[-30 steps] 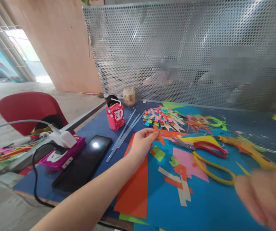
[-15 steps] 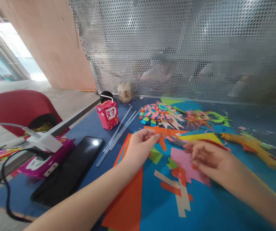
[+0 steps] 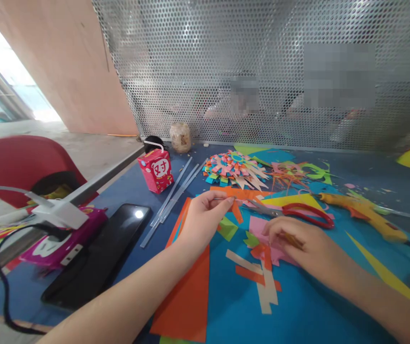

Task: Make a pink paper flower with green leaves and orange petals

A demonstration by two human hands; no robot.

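Observation:
My left hand [image 3: 205,217] is closed in a pinch on a narrow orange paper strip [image 3: 236,210], held just above the blue paper-covered table. My right hand [image 3: 299,246] lies low over pink and orange scraps [image 3: 267,251], fingers curled onto the yellow handle of the scissors [image 3: 298,215]; the red handle loop and the blades show beyond my fingers. A large orange sheet [image 3: 186,291] lies under my left forearm.
A red drink carton [image 3: 156,169] with a straw, clear plastic sticks [image 3: 172,196], a black phone [image 3: 99,253], a pink case with a white charger [image 3: 59,229], a colourful paper rosette [image 3: 235,169], a yellow glue gun [image 3: 364,212]. A perforated metal screen [image 3: 262,71] stands behind; people sit beyond it.
My right hand came in from the lower right and settled on the scissors' yellow handle. The left hand kept its pinch on the orange strip. The view shifted slightly right.

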